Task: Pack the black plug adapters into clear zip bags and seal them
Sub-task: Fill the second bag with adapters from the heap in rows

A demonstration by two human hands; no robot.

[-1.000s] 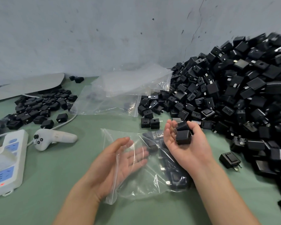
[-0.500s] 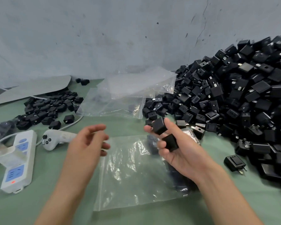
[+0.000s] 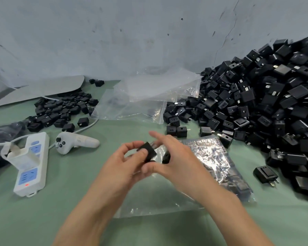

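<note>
- Since half a second ago the left grip (image 3: 130,162) has been crossing to the right grip (image 3: 178,164); both are meeting above the bag (image 3: 167,201).
- Pile (image 3: 265,103) is sitting at the right of the tabletop (image 3: 69,210), just beside the bag.
- Bag is lying flat, adapters filling its right side.
- Left grip is pinching one adapter (image 3: 147,152); right grip is cupping a second adapter (image 3: 166,157), forefinger straight.
- Probably worth keeping the exchange low over the bag, prongs turning away from the film.
</note>
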